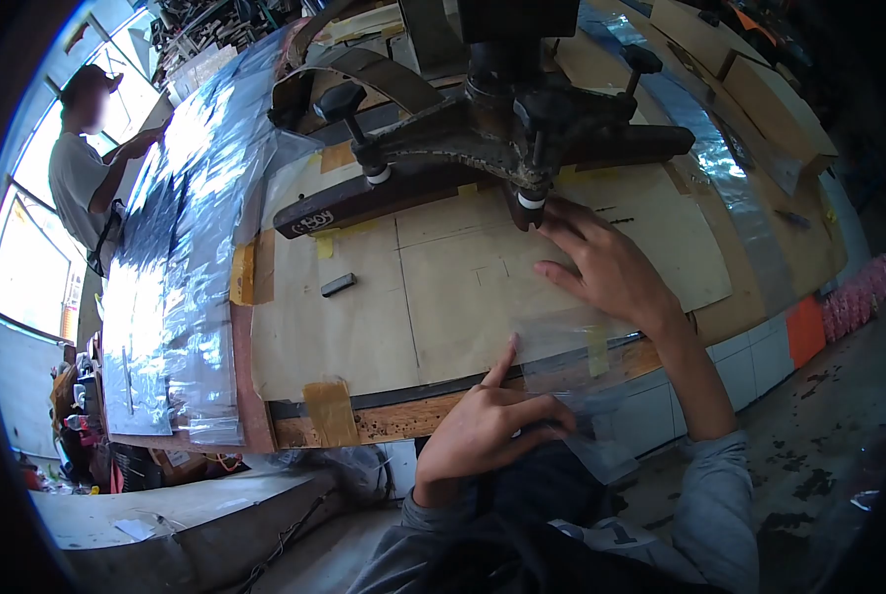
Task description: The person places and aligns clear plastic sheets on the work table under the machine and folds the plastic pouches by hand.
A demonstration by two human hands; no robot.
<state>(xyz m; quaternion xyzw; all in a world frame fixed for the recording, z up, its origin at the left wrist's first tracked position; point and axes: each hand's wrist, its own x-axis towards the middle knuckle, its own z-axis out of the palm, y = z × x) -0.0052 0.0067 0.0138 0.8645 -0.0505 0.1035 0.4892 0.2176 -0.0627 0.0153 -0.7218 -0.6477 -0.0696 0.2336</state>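
Note:
My left hand (492, 426) is at the front edge of the table, its index finger stretched onto the paper-covered board (334, 327) and its other fingers curled by a clear plastic sheet (572, 371). The sheet lies partly over the board and hangs down past its edge; the exact hold is hard to see. With fingers apart, my right hand (601, 267) rests on the board, its fingertips beside the white-collared post (529, 203) of a dark metal frame (463, 129). Pencil lines mark the paper. A small dark grey block (339, 285) lies on its left part.
A dark bar (364, 203) crosses the board under the frame. Shiny plastic film (200, 327) covers the left surface, where another person (87, 168) stands. Cardboard boxes (775, 109) are at the back right, and tape (330, 414) wraps the wooden front edge.

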